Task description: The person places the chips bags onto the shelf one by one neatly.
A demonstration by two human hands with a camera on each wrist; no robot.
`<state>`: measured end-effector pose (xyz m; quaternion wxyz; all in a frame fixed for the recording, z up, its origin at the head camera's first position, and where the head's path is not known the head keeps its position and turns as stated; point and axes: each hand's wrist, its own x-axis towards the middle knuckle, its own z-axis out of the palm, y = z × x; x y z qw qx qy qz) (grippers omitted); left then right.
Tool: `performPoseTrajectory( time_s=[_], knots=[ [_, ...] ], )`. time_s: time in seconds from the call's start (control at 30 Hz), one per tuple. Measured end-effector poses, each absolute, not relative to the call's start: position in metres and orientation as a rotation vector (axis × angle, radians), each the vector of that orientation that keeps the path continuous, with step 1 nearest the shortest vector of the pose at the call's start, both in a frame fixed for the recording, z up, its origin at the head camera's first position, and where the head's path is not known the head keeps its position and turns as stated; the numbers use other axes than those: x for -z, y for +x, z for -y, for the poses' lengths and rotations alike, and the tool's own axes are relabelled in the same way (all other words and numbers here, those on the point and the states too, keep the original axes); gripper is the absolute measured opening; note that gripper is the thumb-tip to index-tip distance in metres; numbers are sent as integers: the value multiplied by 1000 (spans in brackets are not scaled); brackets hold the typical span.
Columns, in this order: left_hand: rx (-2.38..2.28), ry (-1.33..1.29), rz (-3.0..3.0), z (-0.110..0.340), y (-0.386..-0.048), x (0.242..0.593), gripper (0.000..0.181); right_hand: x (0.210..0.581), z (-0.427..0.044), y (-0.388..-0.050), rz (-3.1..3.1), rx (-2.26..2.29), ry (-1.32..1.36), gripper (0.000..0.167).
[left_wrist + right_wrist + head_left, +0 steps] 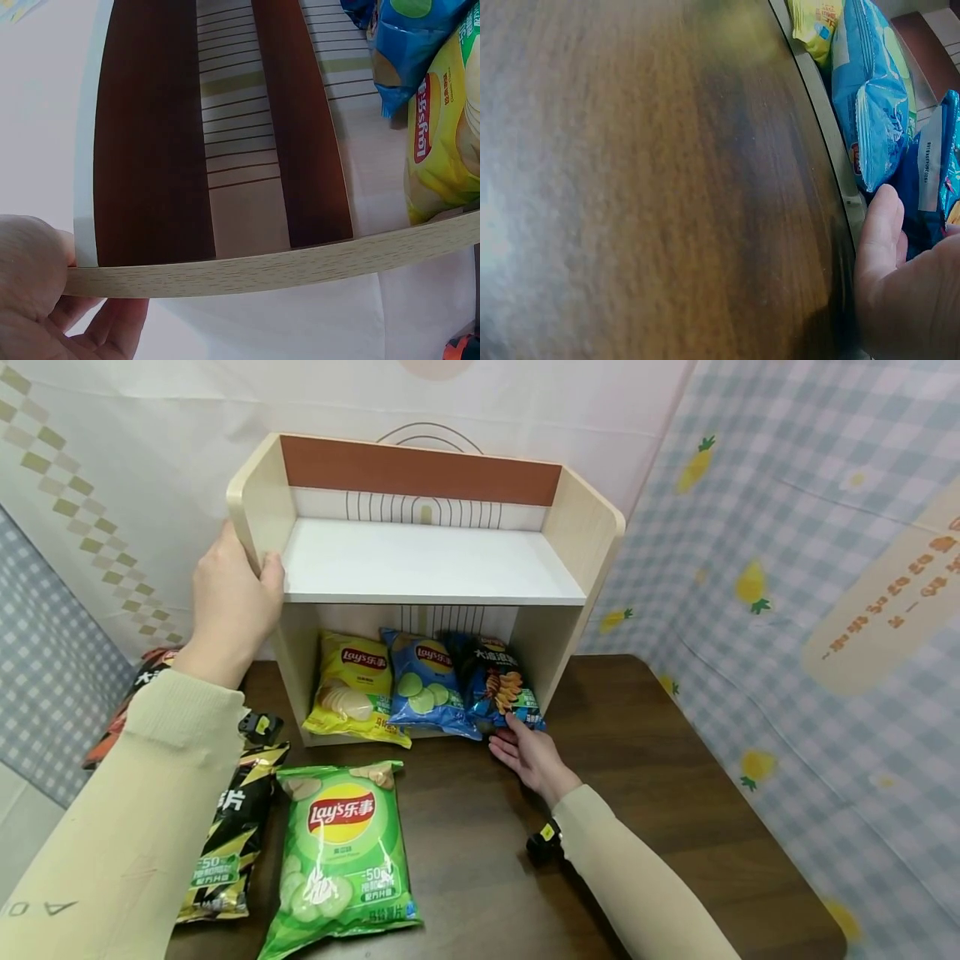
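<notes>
A small wooden shelf [435, 560] stands on the dark table. My left hand [234, 602] grips the edge of its left side panel [300, 266], thumb on the inner side and fingers around the outside. In the lower compartment stand a yellow chip bag [352, 685], a blue chip bag [429, 681] and a dark blue chip bag [498, 681], side by side and leaning back. My right hand [534, 760] is at the bottom of the dark blue bag, its thumb touching the bag's lower front and its fingers extended just below. The right wrist view shows the hand [911, 292] beside the bags.
A green chip bag [345, 852] lies flat on the table [465, 860] in front of the shelf. Left of it are a black-and-gold bag [236, 835] and a red-and-black bag [123, 718], partly behind my left arm. Patterned cloth [750, 585] hangs around the table.
</notes>
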<state>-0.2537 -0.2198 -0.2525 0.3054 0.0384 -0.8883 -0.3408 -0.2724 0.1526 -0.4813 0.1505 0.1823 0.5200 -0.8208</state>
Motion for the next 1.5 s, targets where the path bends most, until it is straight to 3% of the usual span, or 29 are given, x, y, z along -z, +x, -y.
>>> performPoseTrajectory(
  time_s=[0.23,0.5,0.87,1.03,1.17,1.5],
  knots=[
    [894,114,2368,219,-253,251,50,481,-153,-268,-1451,2377,525,49],
    [900,114,2364,220,-253,252,49,480,-149,-272,-1442,2385,555,26],
    [917,108,2363,219,-254,253,49,479,-147,-278,-1448,2370,573,28],
    [912,107,2362,220,-254,252,49,479,-145,-273,-1481,2339,539,37],
    [919,101,2362,219,-254,252,49,478,-143,-263,-1562,2259,465,54],
    [910,100,2362,220,-254,252,49,457,-104,-213,-1905,1878,130,84]
  ],
)
